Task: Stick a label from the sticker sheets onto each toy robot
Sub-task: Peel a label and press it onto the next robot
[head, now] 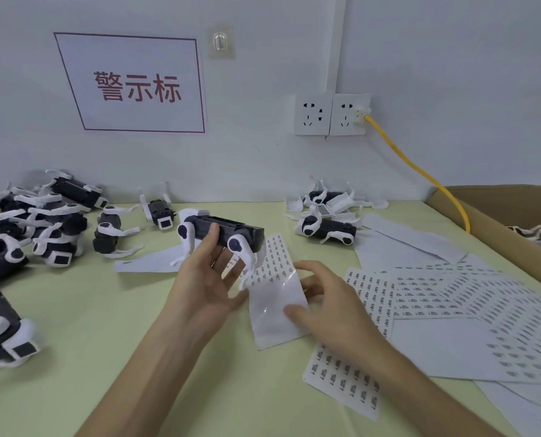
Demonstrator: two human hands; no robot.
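My left hand (204,280) grips a black and white toy robot dog (228,236) above the table, thumb on its black body, its white legs hanging down. Below it lies a sticker sheet (275,298), its far half printed with small labels and its near half bare and glossy. My right hand (326,307) holds this sheet at its right edge, thumb on the bare part and fingers curled toward the labels. Whether a label is on a fingertip is too small to tell. More label sheets (436,298) are spread to the right.
Several toy robots (42,228) are piled at the left, and two more (326,228) lie at the back right. A cardboard box (515,222) stands at the right edge. A yellow cable (420,171) runs from the wall socket (348,115). The table (105,310) is pale green.
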